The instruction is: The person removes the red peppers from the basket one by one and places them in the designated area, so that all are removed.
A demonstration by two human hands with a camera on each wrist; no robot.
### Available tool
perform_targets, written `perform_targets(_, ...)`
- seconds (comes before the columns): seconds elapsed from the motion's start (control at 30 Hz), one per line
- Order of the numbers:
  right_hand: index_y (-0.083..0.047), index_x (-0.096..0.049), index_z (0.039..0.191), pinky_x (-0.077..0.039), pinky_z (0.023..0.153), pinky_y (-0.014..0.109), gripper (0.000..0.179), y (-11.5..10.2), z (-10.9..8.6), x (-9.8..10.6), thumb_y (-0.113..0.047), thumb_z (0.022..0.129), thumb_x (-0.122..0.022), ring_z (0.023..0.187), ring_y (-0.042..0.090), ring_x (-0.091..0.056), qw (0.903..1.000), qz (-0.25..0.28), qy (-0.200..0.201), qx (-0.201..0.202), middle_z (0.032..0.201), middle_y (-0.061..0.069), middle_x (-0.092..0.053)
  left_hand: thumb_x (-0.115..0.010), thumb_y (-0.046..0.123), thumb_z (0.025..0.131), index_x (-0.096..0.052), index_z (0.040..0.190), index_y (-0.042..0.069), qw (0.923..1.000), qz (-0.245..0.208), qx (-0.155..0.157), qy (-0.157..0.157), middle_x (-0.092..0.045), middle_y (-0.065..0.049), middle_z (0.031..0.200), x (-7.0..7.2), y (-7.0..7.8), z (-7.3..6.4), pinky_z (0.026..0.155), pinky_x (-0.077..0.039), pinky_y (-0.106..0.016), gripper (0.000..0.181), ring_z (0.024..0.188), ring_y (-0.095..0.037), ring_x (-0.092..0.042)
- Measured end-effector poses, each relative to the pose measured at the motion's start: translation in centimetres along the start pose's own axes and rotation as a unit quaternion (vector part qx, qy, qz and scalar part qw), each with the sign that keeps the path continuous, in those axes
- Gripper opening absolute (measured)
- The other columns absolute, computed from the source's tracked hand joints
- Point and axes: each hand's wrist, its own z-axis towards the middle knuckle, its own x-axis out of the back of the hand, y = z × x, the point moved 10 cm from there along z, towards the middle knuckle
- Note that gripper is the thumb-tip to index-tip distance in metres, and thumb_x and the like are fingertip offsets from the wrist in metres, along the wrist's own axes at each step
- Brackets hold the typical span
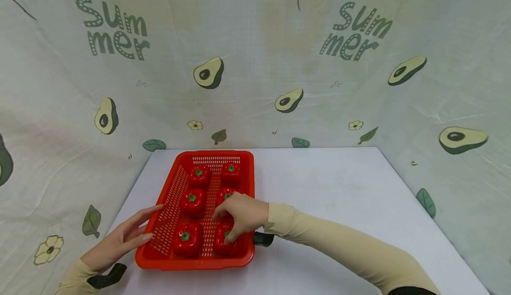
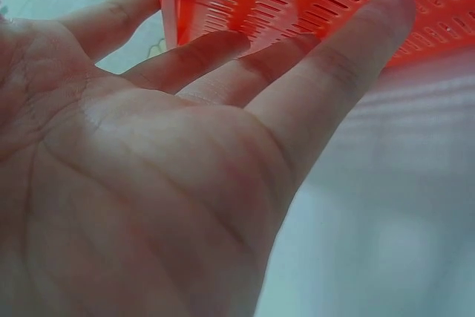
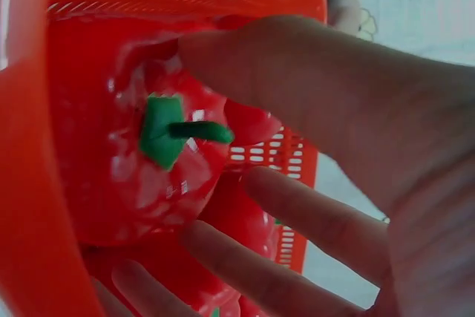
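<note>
A red plastic basket (image 1: pixel 198 265) holds several shiny red bell peppers with green stems, set in two columns. My right hand (image 1: pixel 246 213) reaches into its right column. Under it lies the near right pepper (image 3: pixel 171 131), its thumb (image 3: pixel 245 61) at that pepper's side and the other fingers spread, not closed round it. The pepper behind (image 1: pixel 226 194) is partly hidden by this hand. At the basket's left side, my left hand (image 1: pixel 119 239) has its fingers extended; in the left wrist view a fingertip (image 2: pixel 393 9) touches the slotted outer wall.
The basket stands on the left part of a white table (image 1: pixel 319 184). A pale cloth (image 1: pixel 255 64) printed with avocados and lettering hangs behind and at both sides. A dark wrist mount (image 1: pixel 263 239) sits by the basket's right rim.
</note>
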Motion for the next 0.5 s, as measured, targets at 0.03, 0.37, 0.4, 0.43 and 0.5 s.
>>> perform_targets(0.03, -0.010, -0.080, 0.129, -0.052, 0.081, 0.013, 0.051, 0.04, 0.06, -0.07, -0.021, 0.083, -0.099, 0.102, 0.010, -0.065, 1.0000, 0.003, -0.003, 0.000, 0.115, -0.004, -0.079, -0.056, 0.011, 0.114, -0.017, 0.175, 0.017, 1.0000, -0.001, 0.001, 0.000, -0.011, -0.024, 0.178, 0.02, -0.02, 0.01, 0.104, -0.059, -0.043, 0.073, 0.141, -0.004, -0.053)
perform_targets(0.37, -0.010, -0.080, 0.127, -0.053, 0.081, 0.014, 0.049, 0.26, 0.15, -0.56, -0.023, 0.083, -0.098, 0.100, 0.004, -0.062, 0.9991, 0.029, -0.027, 0.013, 0.114, -0.009, -0.077, -0.054, 0.009, 0.115, -0.018, 0.175, 0.017, 0.9998, 0.007, -0.020, -0.005, -0.012, -0.024, 0.178, 0.04, 0.41, 0.17, 0.106, -0.058, -0.041, 0.071, 0.149, -0.022, -0.051)
perform_targets(0.4, -0.010, -0.080, 0.127, -0.053, 0.081, 0.015, 0.049, 0.28, 0.13, -0.64, -0.023, 0.083, -0.099, 0.100, 0.004, -0.061, 0.9990, 0.032, -0.030, 0.012, 0.114, -0.009, -0.077, -0.054, 0.009, 0.115, -0.018, 0.175, 0.017, 0.9997, 0.005, -0.022, -0.004, -0.012, -0.024, 0.178, 0.07, 0.41, 0.16, 0.106, -0.058, -0.041, 0.071, 0.147, -0.015, -0.053)
perform_targets(0.43, -0.010, -0.080, 0.127, -0.053, 0.081, 0.015, 0.050, 0.28, 0.11, -0.71, -0.023, 0.082, -0.099, 0.100, 0.004, -0.061, 0.9988, 0.034, -0.032, 0.010, 0.115, -0.009, -0.077, -0.055, 0.009, 0.115, -0.018, 0.175, 0.017, 0.9997, 0.003, -0.022, -0.003, -0.011, -0.024, 0.178, 0.09, 0.38, 0.14, 0.105, -0.058, -0.041, 0.071, 0.143, -0.006, -0.054)
perform_targets(0.5, -0.010, -0.080, 0.127, -0.054, 0.081, 0.015, 0.051, 0.28, 0.07, -0.87, -0.023, 0.082, -0.099, 0.102, 0.004, -0.060, 0.9985, 0.039, -0.038, 0.005, 0.116, -0.009, -0.077, -0.056, 0.008, 0.114, -0.018, 0.175, 0.017, 0.9997, -0.001, -0.022, -0.001, -0.010, -0.024, 0.178, 0.10, 0.30, 0.05, 0.105, -0.059, -0.040, 0.072, 0.134, 0.009, -0.054)
